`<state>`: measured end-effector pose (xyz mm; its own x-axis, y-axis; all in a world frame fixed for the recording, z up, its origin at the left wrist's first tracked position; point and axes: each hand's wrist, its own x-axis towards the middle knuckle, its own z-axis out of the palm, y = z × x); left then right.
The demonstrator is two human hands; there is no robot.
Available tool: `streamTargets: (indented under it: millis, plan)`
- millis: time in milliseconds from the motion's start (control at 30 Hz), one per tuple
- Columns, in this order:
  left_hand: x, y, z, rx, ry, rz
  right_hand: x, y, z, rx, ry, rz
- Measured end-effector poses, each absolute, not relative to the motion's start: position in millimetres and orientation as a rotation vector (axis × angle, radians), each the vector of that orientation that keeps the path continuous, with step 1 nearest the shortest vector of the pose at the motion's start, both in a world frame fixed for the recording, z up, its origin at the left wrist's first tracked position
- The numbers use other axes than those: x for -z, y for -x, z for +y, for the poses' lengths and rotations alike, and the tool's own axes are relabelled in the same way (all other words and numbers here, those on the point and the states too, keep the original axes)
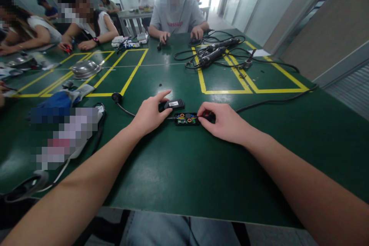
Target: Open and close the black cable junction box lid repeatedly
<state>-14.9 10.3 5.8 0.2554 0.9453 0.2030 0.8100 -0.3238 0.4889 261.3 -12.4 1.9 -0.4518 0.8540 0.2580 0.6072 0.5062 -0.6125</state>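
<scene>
One oblong black case (186, 123), opened, on smooth green tabletop (201, 184), between left hand (151, 112) and right hand (223, 123).

Left: fingers spread beside a ribbed, white-labelled black cover (179, 102). Right: thumb and fingertips drawn together at the case's near end; whether on case or cord (256, 104), cannot tell. Step looks like fingertip work on coppery rings (189, 120) and thin wires (180, 118); next move would call for light touch, wires kept inside.

Black cable (256, 104) partly hidden behind right hand (223, 121); cover label (173, 103) unreadable.
</scene>
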Motion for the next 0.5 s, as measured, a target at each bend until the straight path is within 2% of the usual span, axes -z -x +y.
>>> streamTargets:
  millis: [133, 267, 500]
  plan:
    - [-5.0, 17.5, 9.9, -0.795, -2.262, 1.587, 0.5, -260.1, -11.9, -0.613, 1.187, -2.186]
    - [-7.7, 17.5, 4.3, -0.922, -2.379, 1.319, 5.4, -260.4, -11.3, -0.652, 1.189, -2.128]
    - [-14.4, 10.8, -6.8, -0.75, -2.547, 1.005, 6.0, -261.0, -15.5, -0.594, 1.158, -2.181]
